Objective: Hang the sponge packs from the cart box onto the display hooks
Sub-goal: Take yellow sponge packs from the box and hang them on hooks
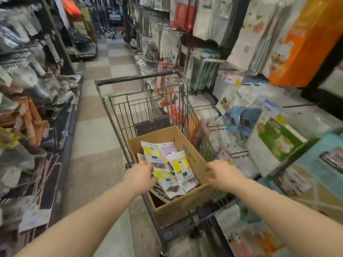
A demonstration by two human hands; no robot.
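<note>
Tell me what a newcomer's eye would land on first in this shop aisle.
First, the brown cardboard box in the grey wire shopping cart at centre, with white plastic sponge packs labelled yellow and purple lying inside. Both bare arms reach in from below: the left hand is at the packs' left edge, the right hand is over the box's right wall, holding nothing. A tall orange plastic pack glows on the upper right shelving.

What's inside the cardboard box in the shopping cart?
Several sponge packs lie piled in the cardboard box. The left hand covers part of them; whatever lies beneath the packs is hidden.
</note>
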